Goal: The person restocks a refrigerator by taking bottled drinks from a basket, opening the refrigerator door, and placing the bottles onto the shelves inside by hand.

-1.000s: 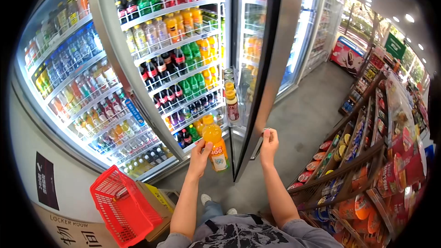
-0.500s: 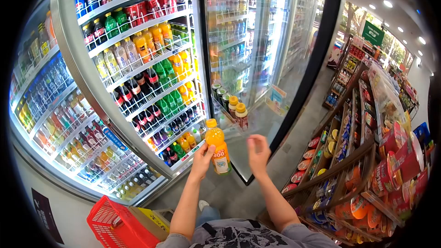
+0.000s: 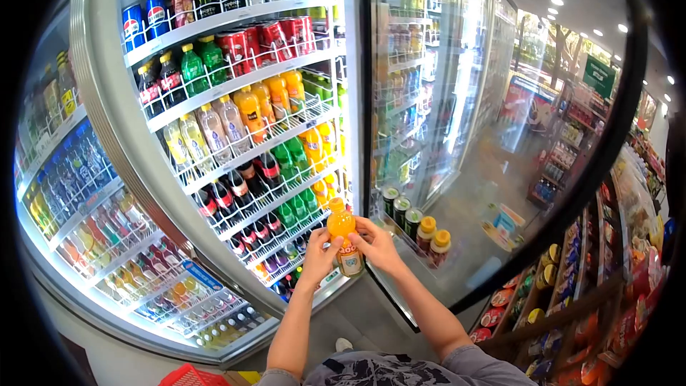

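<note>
An orange juice bottle (image 3: pixel 343 227) with an orange cap and a printed label stands upright between my hands, in front of the open fridge. My left hand (image 3: pixel 319 257) grips its left side, thumb against the front. Around the right side my right hand (image 3: pixel 376 244) is closed too, with its thumb on the front near the label's top. Behind the bottle are the lower fridge shelves (image 3: pixel 286 232), holding dark cola bottles (image 3: pixel 236 184) and green bottles (image 3: pixel 289 154). My fingers hide the bottle's sides.
The glass fridge door (image 3: pixel 457 164) stands open on the right, near my right forearm. Several cans (image 3: pixel 401 211) and two yellow-capped bottles (image 3: pixel 433 237) show through it. A snack shelf (image 3: pixel 572 293) runs along the right. A red basket (image 3: pixel 191 376) sits at lower left.
My right hand has come in from the right and now holds the bottle with my left. The view has shifted toward the fridge, and the basket has dropped mostly out of sight.
</note>
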Demonstrator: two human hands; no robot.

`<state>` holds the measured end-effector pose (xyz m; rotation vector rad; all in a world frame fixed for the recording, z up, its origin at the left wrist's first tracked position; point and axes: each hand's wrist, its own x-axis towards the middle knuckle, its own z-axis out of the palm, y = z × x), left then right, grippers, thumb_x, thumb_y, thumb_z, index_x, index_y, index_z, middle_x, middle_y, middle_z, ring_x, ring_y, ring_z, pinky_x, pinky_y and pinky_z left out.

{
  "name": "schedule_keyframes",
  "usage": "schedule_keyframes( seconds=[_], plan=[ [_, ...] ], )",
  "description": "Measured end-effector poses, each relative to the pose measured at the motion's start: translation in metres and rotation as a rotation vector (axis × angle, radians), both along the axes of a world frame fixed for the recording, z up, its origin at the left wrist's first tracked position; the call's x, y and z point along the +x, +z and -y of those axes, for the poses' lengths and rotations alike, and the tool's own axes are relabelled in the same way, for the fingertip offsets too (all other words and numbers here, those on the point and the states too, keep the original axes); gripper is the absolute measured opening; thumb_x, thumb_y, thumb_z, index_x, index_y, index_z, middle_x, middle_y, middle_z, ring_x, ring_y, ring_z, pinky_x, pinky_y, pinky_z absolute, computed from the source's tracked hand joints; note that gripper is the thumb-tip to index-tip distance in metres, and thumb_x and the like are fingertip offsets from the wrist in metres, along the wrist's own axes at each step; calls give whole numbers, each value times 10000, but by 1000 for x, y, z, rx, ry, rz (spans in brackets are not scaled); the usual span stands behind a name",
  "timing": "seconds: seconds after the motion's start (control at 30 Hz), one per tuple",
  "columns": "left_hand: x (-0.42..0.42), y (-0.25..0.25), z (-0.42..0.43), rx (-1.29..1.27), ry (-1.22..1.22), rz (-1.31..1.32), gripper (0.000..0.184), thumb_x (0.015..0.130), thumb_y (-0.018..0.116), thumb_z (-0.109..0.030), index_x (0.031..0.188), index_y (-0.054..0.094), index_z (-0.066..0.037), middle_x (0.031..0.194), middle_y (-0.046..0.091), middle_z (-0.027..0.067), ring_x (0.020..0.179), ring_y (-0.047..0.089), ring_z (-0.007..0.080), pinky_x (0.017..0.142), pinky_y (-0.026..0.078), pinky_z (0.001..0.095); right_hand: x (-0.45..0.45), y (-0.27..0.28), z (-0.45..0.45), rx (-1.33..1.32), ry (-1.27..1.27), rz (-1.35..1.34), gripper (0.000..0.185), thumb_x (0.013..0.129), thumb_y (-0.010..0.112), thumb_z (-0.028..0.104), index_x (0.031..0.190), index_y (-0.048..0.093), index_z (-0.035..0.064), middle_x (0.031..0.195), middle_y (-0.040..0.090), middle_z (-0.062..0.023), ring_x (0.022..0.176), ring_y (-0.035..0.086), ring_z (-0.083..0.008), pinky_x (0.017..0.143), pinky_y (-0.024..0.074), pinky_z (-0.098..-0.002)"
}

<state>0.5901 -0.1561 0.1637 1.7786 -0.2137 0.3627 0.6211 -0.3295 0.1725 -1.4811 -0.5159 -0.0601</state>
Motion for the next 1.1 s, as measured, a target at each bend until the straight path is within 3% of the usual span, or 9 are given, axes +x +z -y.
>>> schedule_keyframes(
  seconds=[0.13, 0.17, 0.27, 0.67, 0.7, 0.73, 0.83, 0.97, 1.1],
  plan=[
    [52, 7, -42, 128, -34, 50, 325, 946, 632, -247, 1124, 632, 25, 1145, 527, 132, 1072, 548, 242, 873, 495, 343, 45, 7, -34, -89, -67, 87, 498, 927, 662, 178, 1370, 507, 14, 1172, 649, -152, 1049, 633, -181, 864, 536, -323],
    [58, 13, -45, 73, -32, 51, 298, 960, 607, -223, 1119, 630, 28, 1135, 539, 99, 1058, 543, 214, 925, 433, 330, 57, 8, -38, -139, -26, 62, 491, 950, 625, 140, 1400, 471, 20, 1239, 604, -118, 1099, 601, -165, 874, 535, -319],
    [90, 15, -60, -11, -43, 4, 304, 963, 604, -223, 1138, 620, 25, 1144, 537, 94, 1056, 545, 190, 892, 457, 319, 91, 17, -50, -197, 13, 17, 507, 939, 635, 136, 1412, 472, 52, 1255, 595, -125, 1102, 605, -173, 872, 538, -323],
    [172, 53, -99, 63, 95, 176, 307, 929, 637, -176, 1159, 596, 23, 1057, 566, 107, 936, 591, 184, 757, 501, 285, 164, 71, -102, -217, -102, 113, 518, 918, 660, 156, 1400, 495, 63, 1077, 675, -121, 962, 647, -167, 802, 555, -295],
    [180, 57, -101, 35, 108, 205, 308, 923, 644, -176, 1153, 596, 23, 1020, 586, 114, 904, 606, 192, 751, 504, 294, 171, 74, -105, -222, -94, 116, 567, 904, 666, 159, 1421, 459, 52, 1154, 668, -152, 1014, 675, -235, 835, 549, -340],
    [188, 62, -103, 36, 110, 208, 308, 923, 644, -176, 1153, 596, 23, 1020, 586, 114, 904, 606, 192, 751, 504, 294, 179, 76, -107, -220, -92, 119, 567, 904, 666, 159, 1421, 459, 52, 1154, 668, -152, 1014, 675, -235, 835, 549, -340],
    [210, 84, -114, 273, 168, 306, 343, 900, 663, -199, 1152, 591, 22, 1005, 606, 164, 892, 625, 285, 747, 505, 345, 202, 91, -113, -320, -126, 191, 591, 915, 636, 138, 1457, 410, 73, 1193, 658, -170, 1125, 641, -256, 907, 521, -335],
    [242, 122, -129, 451, 179, 451, 351, 890, 659, -205, 1138, 585, 32, 996, 612, 187, 899, 619, 352, 782, 497, 389, 237, 118, -123, -272, -134, 286, 615, 904, 643, 114, 1462, 391, 62, 1211, 646, -190, 1140, 633, -280, 906, 532, -347],
    [265, 151, -138, 409, 143, 472, 328, 893, 656, -181, 1114, 574, 48, 1013, 612, 199, 915, 617, 370, 786, 502, 408, 250, 158, -130, -329, -137, 263, 609, 894, 645, 91, 1449, 400, 43, 1201, 639, -232, 1112, 647, -296, 922, 532, -352]
  ],
)
